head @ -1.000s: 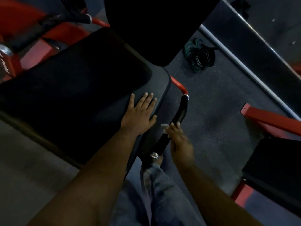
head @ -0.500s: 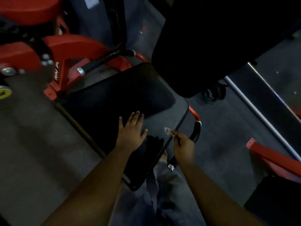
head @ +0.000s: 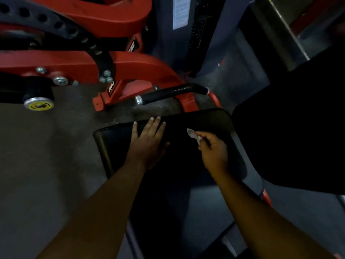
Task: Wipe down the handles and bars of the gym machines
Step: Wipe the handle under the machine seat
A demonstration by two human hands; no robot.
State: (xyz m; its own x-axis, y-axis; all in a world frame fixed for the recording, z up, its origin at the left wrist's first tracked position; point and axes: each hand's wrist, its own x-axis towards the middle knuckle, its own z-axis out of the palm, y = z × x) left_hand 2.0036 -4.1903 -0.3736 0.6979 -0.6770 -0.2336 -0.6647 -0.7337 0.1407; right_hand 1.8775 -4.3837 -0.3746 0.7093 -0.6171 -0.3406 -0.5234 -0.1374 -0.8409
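Both forearms come in from the bottom edge, reaching over the black seat pad [head: 214, 124] of a red-framed gym machine.

Left hand [head: 147, 141]: flat, palm down on the pad, fingers straight and slightly spread, fingertips at the pad's far edge. Grasping nothing, just resting on the vinyl.

Right hand [head: 212, 148]: hovers over the pad's middle, right of the left hand and apart from it. Fingers curled, thumb and fingertips pinching a small crumpled pale wipe [head: 193, 135]. The wipe sticks out past the fingertips toward the far-left; can't tell whether it touches the pad.

Pad's near half is in deep shadow, outline hard to read. A large black back pad [head: 298, 128] overlaps the seat's right side.

Just beyond the pad's far edge: a black-gripped handle bar [head: 173, 93] lying roughly horizontal, metal cap at its left end, red tube curving down from its right end toward the pad's far-right corner. Neither hand is on it.

Further left on the dark speckled floor [head: 46, 146]: red frame arm [head: 74, 64] with bolts, a black drilled adjustment plate [head: 46, 21], a yellow-centred round end cap [head: 38, 104]. Top centre: grey upright with a white label [head: 180, 12], text unreadable.
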